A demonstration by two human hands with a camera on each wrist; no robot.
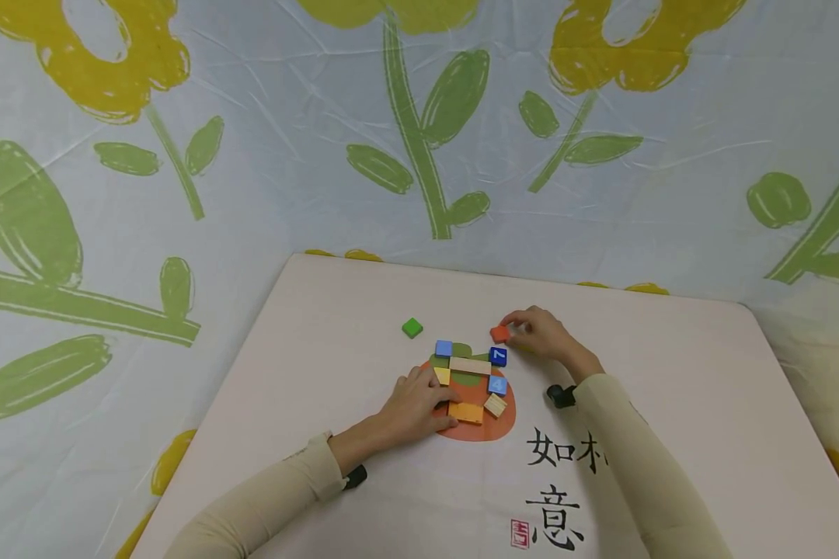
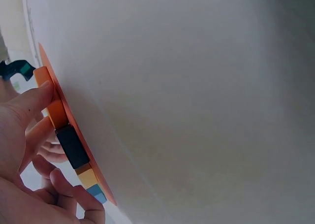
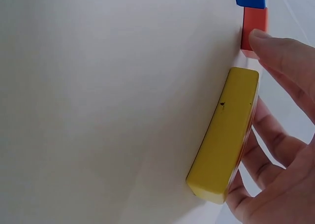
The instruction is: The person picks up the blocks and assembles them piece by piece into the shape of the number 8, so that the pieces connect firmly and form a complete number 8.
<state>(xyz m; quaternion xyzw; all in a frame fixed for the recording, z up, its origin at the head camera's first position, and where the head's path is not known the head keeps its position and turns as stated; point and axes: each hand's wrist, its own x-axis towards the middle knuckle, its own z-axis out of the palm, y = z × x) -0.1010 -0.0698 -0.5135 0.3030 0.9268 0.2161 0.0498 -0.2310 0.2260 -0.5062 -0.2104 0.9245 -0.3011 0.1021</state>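
Note:
My left hand (image 1: 416,400) reaches in from the left over an orange patch printed on the cloth. Its thumb and index finger grip an orange block (image 1: 466,413), with the thumb against its side in the left wrist view. Beyond the patch, my right hand (image 1: 541,334) pinches a small red block (image 1: 499,334) between thumb and finger. Under that hand in the right wrist view lies a long yellow block (image 3: 224,135), which I cannot make out in the head view. Near it are a dark blue block (image 1: 499,356) marked 7 and a light blue block (image 1: 497,385) marked 4.
A plain wooden bar (image 1: 471,365), another light blue block (image 1: 443,348), a yellow block (image 1: 443,376) and a striped wooden block (image 1: 495,405) lie on the patch. A green block (image 1: 412,328) sits apart, farther back. Black writing marks the pink tablecloth (image 1: 322,326).

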